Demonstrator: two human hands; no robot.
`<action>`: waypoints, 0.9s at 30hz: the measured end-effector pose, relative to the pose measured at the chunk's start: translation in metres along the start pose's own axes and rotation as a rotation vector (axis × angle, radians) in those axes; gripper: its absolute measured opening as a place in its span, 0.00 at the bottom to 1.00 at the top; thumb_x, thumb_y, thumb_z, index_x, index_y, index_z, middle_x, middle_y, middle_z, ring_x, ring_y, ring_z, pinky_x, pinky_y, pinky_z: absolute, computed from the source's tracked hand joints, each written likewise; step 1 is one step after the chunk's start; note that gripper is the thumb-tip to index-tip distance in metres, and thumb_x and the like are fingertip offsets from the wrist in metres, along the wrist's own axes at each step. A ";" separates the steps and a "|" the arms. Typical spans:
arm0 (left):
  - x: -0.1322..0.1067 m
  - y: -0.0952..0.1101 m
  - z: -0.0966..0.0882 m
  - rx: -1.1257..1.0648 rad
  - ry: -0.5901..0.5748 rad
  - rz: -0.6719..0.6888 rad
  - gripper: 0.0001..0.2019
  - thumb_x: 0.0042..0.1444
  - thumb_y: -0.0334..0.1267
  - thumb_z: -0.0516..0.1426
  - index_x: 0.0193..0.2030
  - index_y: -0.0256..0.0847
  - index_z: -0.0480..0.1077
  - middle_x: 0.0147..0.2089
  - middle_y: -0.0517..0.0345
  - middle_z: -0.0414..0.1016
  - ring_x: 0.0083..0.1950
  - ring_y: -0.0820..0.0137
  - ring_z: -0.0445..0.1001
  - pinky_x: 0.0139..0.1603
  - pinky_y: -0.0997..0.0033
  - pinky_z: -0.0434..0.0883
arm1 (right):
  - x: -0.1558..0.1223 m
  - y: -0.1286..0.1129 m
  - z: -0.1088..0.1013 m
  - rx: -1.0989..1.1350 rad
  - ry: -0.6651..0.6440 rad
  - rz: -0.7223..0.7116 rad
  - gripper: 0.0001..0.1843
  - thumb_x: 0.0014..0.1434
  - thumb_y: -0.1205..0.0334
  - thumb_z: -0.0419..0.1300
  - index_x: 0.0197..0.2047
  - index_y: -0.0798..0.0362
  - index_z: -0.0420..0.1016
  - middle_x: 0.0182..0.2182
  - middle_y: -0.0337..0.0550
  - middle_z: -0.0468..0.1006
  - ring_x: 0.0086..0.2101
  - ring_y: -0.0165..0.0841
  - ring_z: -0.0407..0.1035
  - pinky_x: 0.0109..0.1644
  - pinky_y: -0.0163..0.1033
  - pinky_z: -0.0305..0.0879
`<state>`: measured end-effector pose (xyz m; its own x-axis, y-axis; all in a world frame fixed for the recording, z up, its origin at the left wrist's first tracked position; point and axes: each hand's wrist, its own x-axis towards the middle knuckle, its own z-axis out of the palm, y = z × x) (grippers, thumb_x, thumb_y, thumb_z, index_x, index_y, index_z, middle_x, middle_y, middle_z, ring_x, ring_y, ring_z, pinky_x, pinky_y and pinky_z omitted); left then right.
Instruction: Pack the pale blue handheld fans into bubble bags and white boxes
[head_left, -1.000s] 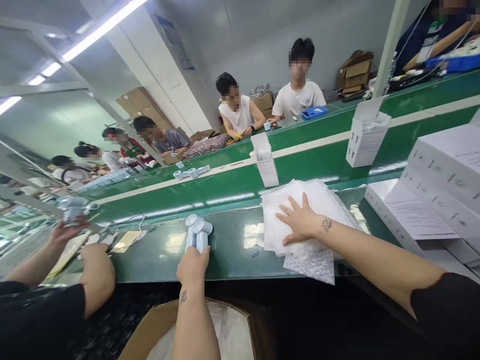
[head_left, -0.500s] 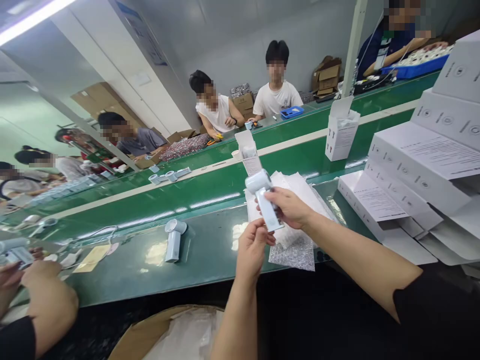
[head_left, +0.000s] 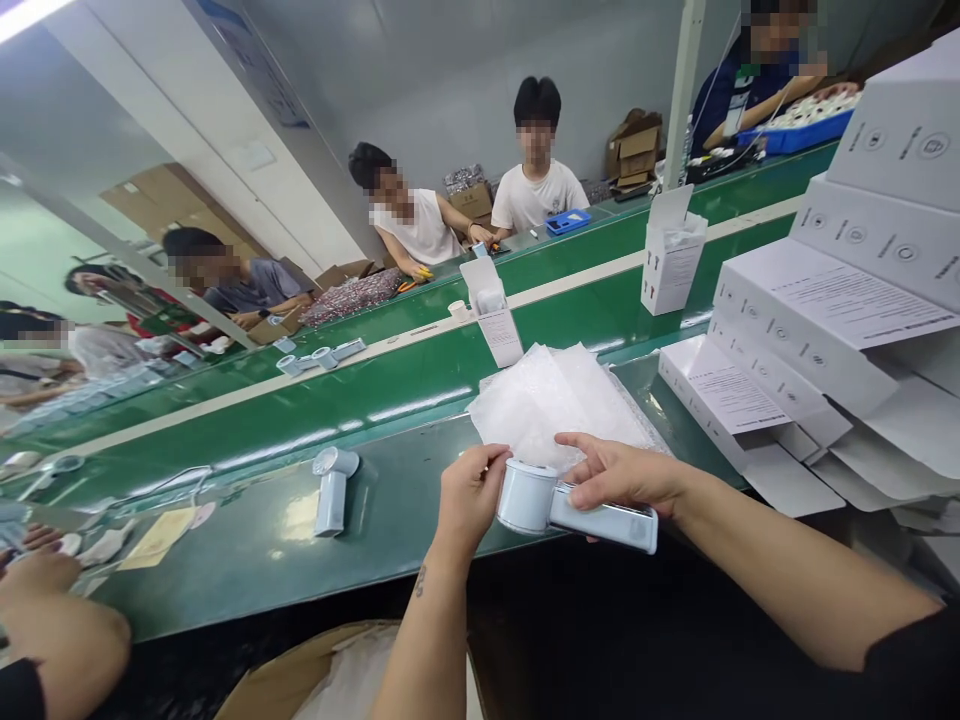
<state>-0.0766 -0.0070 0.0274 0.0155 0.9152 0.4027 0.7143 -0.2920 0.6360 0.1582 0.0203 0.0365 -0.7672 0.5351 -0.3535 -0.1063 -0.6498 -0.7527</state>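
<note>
A light blue hair dryer [head_left: 527, 497] is held level over the front edge of the green bench, its round head to the left and its handle to the right. My right hand [head_left: 619, 475] grips the handle near the head, thumb on top and index finger stretched out. At the left side of the head, my left hand [head_left: 471, 495] is closed, with thumb and fingertips pinched at the rim. Behind both hands lies a stack of white bubble-wrap bags [head_left: 525, 405]. Another light blue hair dryer [head_left: 331, 500] rests on the bench to the left.
Stacked white cartons [head_left: 757, 390] rise at the right. Two open white boxes, a near one [head_left: 501, 338] and a farther one [head_left: 673, 270], stand along the green conveyor [head_left: 405, 385]. A cardboard box [head_left: 292, 670] sits below the bench. A co-worker's arm [head_left: 64, 610] is at far left.
The hair dryer has come down and closer, turning from upright to sideways with its handle now pointing right. My left hand has shifted from the handle's end to the head.
</note>
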 end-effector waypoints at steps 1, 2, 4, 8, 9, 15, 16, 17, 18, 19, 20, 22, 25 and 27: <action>0.001 0.004 -0.004 -0.038 0.010 -0.021 0.08 0.57 0.37 0.55 0.36 0.44 0.76 0.34 0.55 0.80 0.35 0.67 0.76 0.38 0.70 0.71 | 0.003 0.000 0.001 0.000 0.016 -0.001 0.71 0.42 0.68 0.73 0.70 0.55 0.20 0.36 0.45 0.79 0.30 0.34 0.76 0.33 0.37 0.73; 0.001 0.007 -0.008 -0.067 0.027 -0.036 0.07 0.57 0.37 0.55 0.35 0.44 0.76 0.34 0.56 0.79 0.34 0.67 0.76 0.37 0.70 0.71 | 0.006 -0.001 0.002 0.009 0.022 -0.008 0.72 0.43 0.68 0.73 0.70 0.55 0.18 0.35 0.45 0.79 0.30 0.35 0.76 0.32 0.37 0.73; 0.000 0.012 -0.014 -0.089 0.069 -0.022 0.06 0.57 0.37 0.56 0.35 0.43 0.75 0.33 0.57 0.79 0.33 0.69 0.75 0.36 0.71 0.71 | 0.010 -0.002 0.004 0.025 0.003 -0.020 0.64 0.46 0.66 0.71 0.71 0.54 0.27 0.35 0.46 0.79 0.31 0.37 0.76 0.30 0.38 0.73; -0.013 0.021 -0.020 0.078 0.186 0.245 0.06 0.58 0.31 0.56 0.39 0.43 0.73 0.33 0.57 0.76 0.33 0.70 0.74 0.36 0.72 0.72 | 0.014 -0.003 0.007 0.012 -0.028 -0.059 0.32 0.52 0.63 0.65 0.59 0.57 0.64 0.35 0.49 0.79 0.32 0.37 0.76 0.27 0.36 0.73; -0.018 0.023 -0.020 0.150 0.213 0.347 0.08 0.57 0.28 0.56 0.41 0.42 0.72 0.33 0.56 0.76 0.34 0.70 0.74 0.37 0.71 0.72 | 0.014 -0.003 0.008 0.005 -0.010 -0.073 0.27 0.52 0.62 0.65 0.55 0.57 0.67 0.36 0.49 0.79 0.32 0.37 0.76 0.27 0.36 0.73; -0.038 0.036 -0.014 0.533 0.427 0.710 0.21 0.49 0.21 0.61 0.50 0.36 0.68 0.34 0.50 0.75 0.35 0.65 0.75 0.37 0.65 0.74 | 0.006 -0.001 0.016 -0.028 0.080 -0.103 0.22 0.50 0.64 0.67 0.47 0.56 0.66 0.37 0.49 0.77 0.32 0.40 0.77 0.25 0.37 0.74; -0.039 0.037 -0.013 0.550 0.464 0.725 0.20 0.48 0.21 0.62 0.49 0.35 0.68 0.33 0.50 0.74 0.35 0.65 0.75 0.36 0.65 0.74 | 0.005 -0.001 0.019 -0.004 0.068 -0.106 0.22 0.51 0.63 0.67 0.47 0.56 0.65 0.37 0.48 0.77 0.32 0.40 0.77 0.25 0.38 0.74; -0.040 0.036 -0.011 0.566 0.494 0.732 0.20 0.48 0.21 0.62 0.48 0.34 0.69 0.33 0.50 0.74 0.34 0.66 0.75 0.35 0.66 0.74 | 0.004 -0.002 0.021 0.026 0.060 -0.116 0.22 0.51 0.63 0.67 0.47 0.56 0.65 0.37 0.48 0.77 0.31 0.40 0.77 0.25 0.39 0.74; -0.040 0.034 -0.010 0.588 0.515 0.724 0.18 0.48 0.20 0.62 0.47 0.33 0.69 0.32 0.50 0.74 0.33 0.66 0.75 0.34 0.67 0.74 | 0.003 -0.002 0.023 0.050 0.066 -0.133 0.22 0.51 0.63 0.67 0.47 0.56 0.64 0.38 0.49 0.76 0.32 0.41 0.77 0.25 0.40 0.74; -0.039 0.031 -0.008 0.614 0.527 0.697 0.17 0.48 0.20 0.62 0.45 0.32 0.69 0.32 0.50 0.74 0.33 0.67 0.74 0.34 0.68 0.73 | 0.003 -0.002 0.024 0.064 0.087 -0.153 0.23 0.51 0.63 0.67 0.47 0.55 0.64 0.40 0.49 0.75 0.32 0.41 0.78 0.26 0.41 0.75; -0.039 0.028 -0.006 0.639 0.535 0.641 0.15 0.49 0.21 0.61 0.44 0.31 0.69 0.31 0.50 0.74 0.32 0.68 0.74 0.33 0.69 0.73 | 0.004 -0.002 0.026 0.066 0.120 -0.172 0.24 0.50 0.64 0.67 0.48 0.55 0.64 0.43 0.50 0.74 0.32 0.42 0.78 0.26 0.42 0.75; -0.038 0.025 0.001 0.657 0.559 0.472 0.09 0.53 0.23 0.59 0.42 0.31 0.68 0.30 0.51 0.73 0.30 0.69 0.73 0.32 0.71 0.72 | 0.008 0.000 0.029 0.039 0.219 -0.209 0.24 0.50 0.64 0.67 0.49 0.53 0.63 0.48 0.51 0.70 0.32 0.41 0.78 0.26 0.43 0.75; -0.040 0.034 0.012 0.550 0.534 0.391 0.07 0.55 0.24 0.57 0.40 0.35 0.68 0.29 0.55 0.72 0.29 0.71 0.72 0.32 0.72 0.72 | 0.015 0.006 0.034 -0.003 0.319 -0.245 0.27 0.51 0.63 0.67 0.52 0.50 0.61 0.49 0.47 0.69 0.29 0.35 0.77 0.26 0.42 0.75; -0.042 0.047 0.017 0.438 0.452 0.523 0.12 0.52 0.22 0.58 0.43 0.35 0.68 0.31 0.54 0.73 0.32 0.70 0.73 0.35 0.70 0.72 | 0.019 0.009 0.039 -0.032 0.245 -0.228 0.25 0.51 0.65 0.67 0.50 0.51 0.63 0.41 0.43 0.73 0.26 0.30 0.74 0.26 0.35 0.73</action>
<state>-0.0320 -0.0550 0.0295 0.2057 0.4633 0.8620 0.9031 -0.4292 0.0152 0.1180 0.0036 0.0446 -0.5510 0.7808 -0.2944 -0.2350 -0.4837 -0.8431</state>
